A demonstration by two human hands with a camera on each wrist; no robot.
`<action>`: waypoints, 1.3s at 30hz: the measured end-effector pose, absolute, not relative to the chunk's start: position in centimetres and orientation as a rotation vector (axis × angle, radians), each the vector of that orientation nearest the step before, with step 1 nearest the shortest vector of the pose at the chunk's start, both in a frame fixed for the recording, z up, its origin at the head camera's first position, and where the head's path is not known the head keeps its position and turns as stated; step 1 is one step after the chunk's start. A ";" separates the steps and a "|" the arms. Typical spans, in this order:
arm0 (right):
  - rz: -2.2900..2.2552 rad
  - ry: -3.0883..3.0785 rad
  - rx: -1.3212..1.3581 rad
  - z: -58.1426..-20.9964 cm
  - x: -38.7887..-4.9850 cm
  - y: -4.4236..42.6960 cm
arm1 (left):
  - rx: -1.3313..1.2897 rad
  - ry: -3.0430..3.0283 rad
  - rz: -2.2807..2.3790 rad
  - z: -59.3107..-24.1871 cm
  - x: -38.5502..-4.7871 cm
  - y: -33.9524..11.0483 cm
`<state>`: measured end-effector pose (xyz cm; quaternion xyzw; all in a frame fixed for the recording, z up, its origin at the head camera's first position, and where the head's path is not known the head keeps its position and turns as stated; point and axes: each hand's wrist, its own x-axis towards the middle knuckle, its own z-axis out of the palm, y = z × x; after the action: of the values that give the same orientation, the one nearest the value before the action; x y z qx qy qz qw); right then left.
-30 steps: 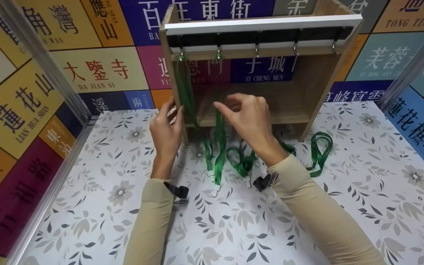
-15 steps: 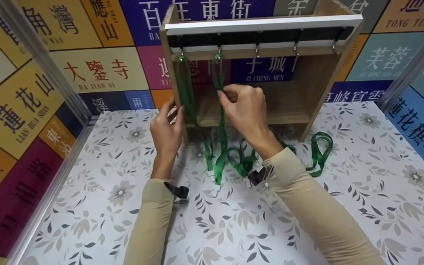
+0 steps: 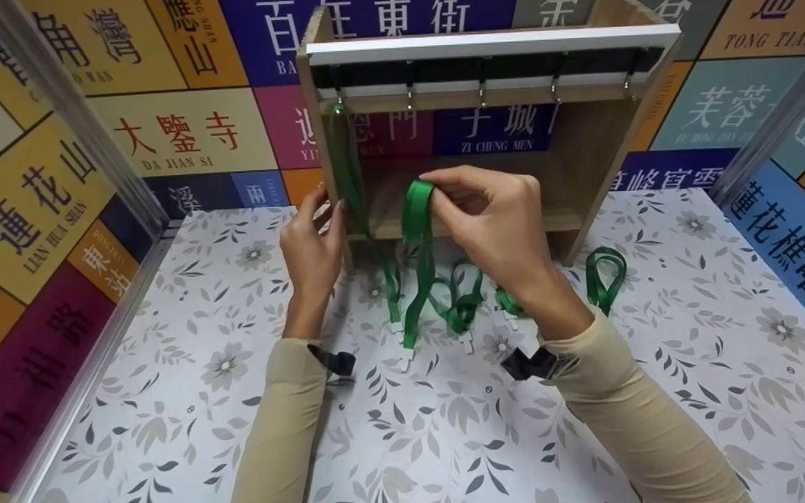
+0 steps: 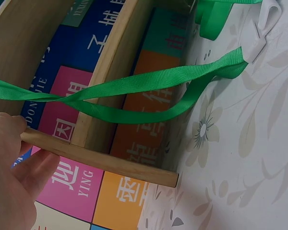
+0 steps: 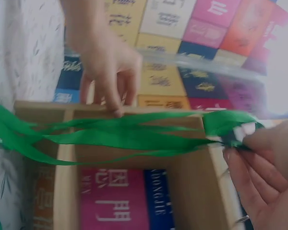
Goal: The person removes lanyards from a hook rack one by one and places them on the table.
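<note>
My right hand (image 3: 493,223) pinches a green lanyard (image 3: 416,216) near its top loop, in front of the wooden hook rack (image 3: 595,140). The strap hangs down to a white clip (image 3: 407,358) at the table. With thumb and fingers on either side, my left hand (image 3: 312,255) grips the rack's left side panel (image 4: 101,158). A second green lanyard (image 3: 346,161) hangs from the leftmost hook (image 3: 338,98). The hook beside it (image 3: 410,101) is bare. In the right wrist view, the held lanyard's loop (image 5: 225,122) meets the fingertips, and strands stretch across the rack.
More green lanyards (image 3: 462,311) lie on the flower-patterned table (image 3: 444,433), one of them a loop (image 3: 605,276) at the right. Another (image 3: 509,302) is partly hidden by the right arm. Sign-patterned walls (image 3: 186,129) stand behind and at both sides.
The lanyard that hung from the second hook is now off it, its loop lower and pinched in my right hand. My left hand stays on the panel. The head view shifts slightly.
</note>
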<state>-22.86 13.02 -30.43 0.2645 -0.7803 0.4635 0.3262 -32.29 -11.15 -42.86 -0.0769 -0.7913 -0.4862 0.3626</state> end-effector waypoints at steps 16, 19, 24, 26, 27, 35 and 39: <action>1.292 -2.155 1.345 -34.2 -17.7 14.7 | -0.192 -2.047 -1.281 -42.8 -32.3 -11.4; 1.402 -2.139 1.457 -34.7 -16.9 14.7 | -0.175 -2.069 -1.277 -42.7 -32.2 -11.3; 1.485 -2.158 1.507 -35.1 -16.0 16.0 | -0.175 -2.069 -1.272 -42.7 -32.3 -11.3; 1.480 -2.187 1.469 -35.2 -15.9 17.0 | -0.183 -2.058 -1.267 -42.7 -32.4 -11.3; 1.476 -2.214 1.434 -35.3 -15.8 17.6 | -0.185 -2.054 -1.266 -42.7 -32.4 -11.2; 1.368 -2.349 1.222 -36.7 -15.9 24.4 | -0.173 -2.063 -1.280 -42.7 -32.3 -11.1; 1.301 -2.424 1.130 -37.6 -16.0 28.2 | -0.170 -2.069 -1.268 -42.7 -32.2 -11.2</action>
<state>-16.03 28.19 -37.55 0.3787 -0.8121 0.4360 0.0835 -32.25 -11.17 -42.72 -0.0657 -0.7977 -0.4889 0.3469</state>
